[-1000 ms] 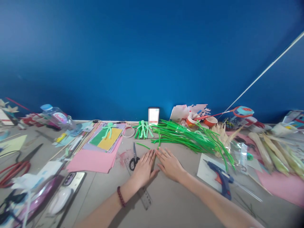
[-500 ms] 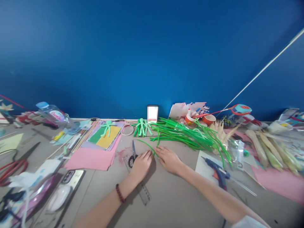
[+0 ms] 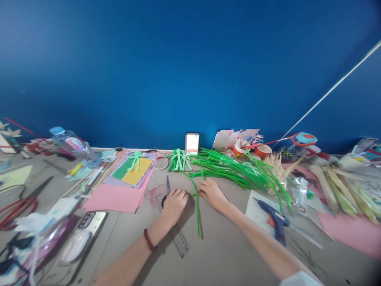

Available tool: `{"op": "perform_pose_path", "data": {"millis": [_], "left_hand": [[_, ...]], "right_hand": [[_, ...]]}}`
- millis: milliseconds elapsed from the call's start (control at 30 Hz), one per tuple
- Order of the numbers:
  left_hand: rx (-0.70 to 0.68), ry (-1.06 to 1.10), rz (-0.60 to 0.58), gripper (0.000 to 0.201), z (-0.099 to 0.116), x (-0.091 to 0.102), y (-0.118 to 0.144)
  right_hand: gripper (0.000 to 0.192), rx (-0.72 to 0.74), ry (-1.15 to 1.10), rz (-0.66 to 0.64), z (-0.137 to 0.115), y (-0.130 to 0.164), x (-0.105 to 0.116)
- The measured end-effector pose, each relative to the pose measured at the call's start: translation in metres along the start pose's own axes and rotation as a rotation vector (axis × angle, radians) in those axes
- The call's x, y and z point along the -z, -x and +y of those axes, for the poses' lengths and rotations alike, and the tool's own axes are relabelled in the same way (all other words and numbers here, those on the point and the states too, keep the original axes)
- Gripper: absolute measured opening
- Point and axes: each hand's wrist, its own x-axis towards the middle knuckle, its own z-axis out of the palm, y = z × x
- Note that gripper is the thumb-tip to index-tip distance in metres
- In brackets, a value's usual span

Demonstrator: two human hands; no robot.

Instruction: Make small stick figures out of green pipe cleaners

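My left hand (image 3: pixel 174 201) and my right hand (image 3: pixel 212 193) meet at the table's middle, both pinching one green pipe cleaner (image 3: pixel 197 212). One end of it hangs down toward me, the other runs back toward a pile of green pipe cleaners (image 3: pixel 235 169). My left hand, with a dark red bead bracelet at the wrist, lies over small scissors (image 3: pixel 167 186) and a clear ruler (image 3: pixel 180 243). Green pipe-cleaner figures (image 3: pixel 179 159) stand just behind the hands.
A blue glue gun (image 3: pixel 275 221) lies on white paper to the right. Pink paper (image 3: pixel 117 197) and a coloured paper stack with a green figure sit left. A phone (image 3: pixel 88 222), red-handled shears (image 3: pixel 18 205), a bottle (image 3: pixel 73 145), cups (image 3: pixel 262 151) and dried husks (image 3: pixel 342 186) crowd the table.
Both hands went from lying flat on the table to pinching a green pipe cleaner. They lifted it so one end now hangs down toward me.
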Motion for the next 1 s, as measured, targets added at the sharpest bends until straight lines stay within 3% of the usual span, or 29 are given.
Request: {"op": "perform_pose_path", "data": {"millis": [200, 367, 600, 800, 1000], "left_hand": [[-0.014, 0.052, 0.002, 0.025, 0.008, -0.006, -0.002], [0.096, 0.051, -0.011, 0.032, 0.01, -0.009, 0.001], [0.2, 0.207, 0.223, 0.03, 0.011, 0.01, 0.006], [0.248, 0.54, 0.32, 0.021, 0.015, 0.026, 0.003], [0.296, 0.691, 0.211, 0.029, 0.009, 0.019, -0.001]], "right_hand": [[0.006, 0.063, 0.028, 0.017, -0.002, 0.0, 0.001], [0.018, 0.081, 0.051, 0.064, 0.003, -0.003, 0.002], [0.017, 0.276, -0.005, 0.239, 0.0, -0.018, 0.006], [0.028, 0.37, 0.079, 0.346, -0.008, -0.02, 0.023], [0.026, 0.311, 0.138, 0.323, -0.015, -0.005, 0.024]]}}
